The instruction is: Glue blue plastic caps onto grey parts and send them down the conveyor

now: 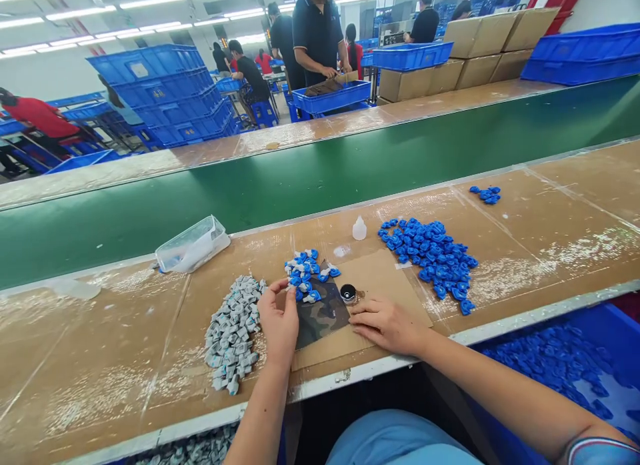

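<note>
- The left hand [279, 321] rests on the worktop [125, 358], thumb and forefinger raised and pinched on a small pale piece [289, 286] at the edge of a little cluster of blue-and-white pieces [307, 273].
- That cluster lies just beyond a camouflage-patterned mat [323, 315], partly on its far edge; the left hand covers the mat's left side.
- The right hand [386, 323] lies flat, fingers loosely spread, empty, its fingertips touching the mat's right edge, just beside a small round black pot [348, 293].
- The mat sits on a sheet of brown cardboard [385, 278] taped to the worktop.
- Left of the left hand, a long heap of grey pieces [233, 331] runs toward the near edge.
- Right of the cardboard, a wide heap of blue pieces [433, 255]; a few more blue pieces [486, 194] lie well apart, farther right.
- A small white squeeze bottle [359, 229] stands between the cluster and the blue heap.
- A clear plastic box [193, 245] lies tilted at the far left edge, beside the green conveyor belt [325, 178].
- A blue bin [560, 365] of blue pieces sits below the worktop on the right.
- Beyond the belt, another person stands at a blue crate [333, 97]; stacked blue crates and cardboard boxes stand around.
</note>
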`<state>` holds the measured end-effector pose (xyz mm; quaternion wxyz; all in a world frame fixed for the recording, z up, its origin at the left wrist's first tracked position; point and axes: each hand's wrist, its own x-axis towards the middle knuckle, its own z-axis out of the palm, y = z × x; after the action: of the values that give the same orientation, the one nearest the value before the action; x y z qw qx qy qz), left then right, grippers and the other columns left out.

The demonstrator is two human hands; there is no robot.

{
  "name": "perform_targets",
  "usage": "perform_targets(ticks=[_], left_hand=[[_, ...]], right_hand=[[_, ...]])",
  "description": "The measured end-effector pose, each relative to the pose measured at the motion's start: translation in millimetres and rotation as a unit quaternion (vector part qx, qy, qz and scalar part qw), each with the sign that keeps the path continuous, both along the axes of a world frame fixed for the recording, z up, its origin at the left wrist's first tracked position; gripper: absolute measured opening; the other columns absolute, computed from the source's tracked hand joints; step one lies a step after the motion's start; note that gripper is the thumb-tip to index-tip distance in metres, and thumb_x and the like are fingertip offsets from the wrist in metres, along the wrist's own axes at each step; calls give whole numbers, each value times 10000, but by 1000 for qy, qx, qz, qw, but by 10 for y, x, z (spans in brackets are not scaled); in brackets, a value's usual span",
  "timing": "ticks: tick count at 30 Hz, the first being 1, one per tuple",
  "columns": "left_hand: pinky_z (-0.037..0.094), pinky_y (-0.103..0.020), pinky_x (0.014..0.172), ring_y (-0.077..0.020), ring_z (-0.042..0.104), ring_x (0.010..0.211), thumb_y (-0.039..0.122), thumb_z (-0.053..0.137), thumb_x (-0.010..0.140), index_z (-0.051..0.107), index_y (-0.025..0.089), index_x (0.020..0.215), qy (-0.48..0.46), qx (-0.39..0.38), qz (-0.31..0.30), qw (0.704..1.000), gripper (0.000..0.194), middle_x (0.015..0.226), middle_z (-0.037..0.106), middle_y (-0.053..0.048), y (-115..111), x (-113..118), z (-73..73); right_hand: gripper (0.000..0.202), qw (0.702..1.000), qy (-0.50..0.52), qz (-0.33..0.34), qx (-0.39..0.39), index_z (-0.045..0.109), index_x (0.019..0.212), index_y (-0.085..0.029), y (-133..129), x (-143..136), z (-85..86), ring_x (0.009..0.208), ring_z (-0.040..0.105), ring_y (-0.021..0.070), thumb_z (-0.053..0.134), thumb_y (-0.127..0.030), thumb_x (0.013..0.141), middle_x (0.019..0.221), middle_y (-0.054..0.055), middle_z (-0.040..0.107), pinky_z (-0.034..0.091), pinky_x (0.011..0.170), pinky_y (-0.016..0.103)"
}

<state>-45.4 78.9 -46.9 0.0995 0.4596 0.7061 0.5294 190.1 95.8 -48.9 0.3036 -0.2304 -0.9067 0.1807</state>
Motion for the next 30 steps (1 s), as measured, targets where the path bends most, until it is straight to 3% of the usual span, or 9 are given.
perform_targets(ticks=[3,6,11,17,25,30], left_hand=[[357,-525,1026,-339,479,1226,467,660,708,543,181,1230,125,-95,-4,988,606,1274,558,-166,122,120,-16],[296,-613,1035,-445,243,1380,514,710,657,418,211,1385,221,-218,-18,950,841,1481,354,-188,190,307,30],[311,-660,994,-481,195,1388,605,647,690,389,258,1419,290,-302,-18,908,848,1526,288,-188,368,526,160],[342,-668,955,-499,241,1358,677,569,706,456,256,1382,322,-323,5,890,804,1497,344,-186,692,633,174],[365,-582,965,-429,356,1303,564,490,820,531,246,1319,359,-293,28,886,593,1402,472,-161,1345,356,173],[397,-531,946,-395,411,1266,534,498,829,562,220,1278,364,-264,20,893,552,1324,532,-170,1965,30,191]], right_hand=[[187,1000,-13,9,5,699,986,-168,-1,-14,6,815,588,176,526,-205,924,895,75,693,502,742,301],[297,996,-64,32,44,631,1176,-185,-27,-39,32,836,566,174,484,-137,923,947,74,674,485,755,298],[298,989,-126,2,72,634,1149,-194,-50,-104,41,838,539,175,513,-125,885,927,76,627,460,740,288],[301,991,-117,8,59,640,1120,-193,-28,-113,-1,796,525,174,539,-116,848,899,66,613,456,692,285],[328,996,-88,4,20,628,1111,-224,-30,-91,-84,811,540,176,588,-133,799,937,55,625,468,694,282],[240,998,-47,4,32,641,1087,-312,20,-142,-523,714,584,127,580,-215,876,824,0,641,478,619,200]])
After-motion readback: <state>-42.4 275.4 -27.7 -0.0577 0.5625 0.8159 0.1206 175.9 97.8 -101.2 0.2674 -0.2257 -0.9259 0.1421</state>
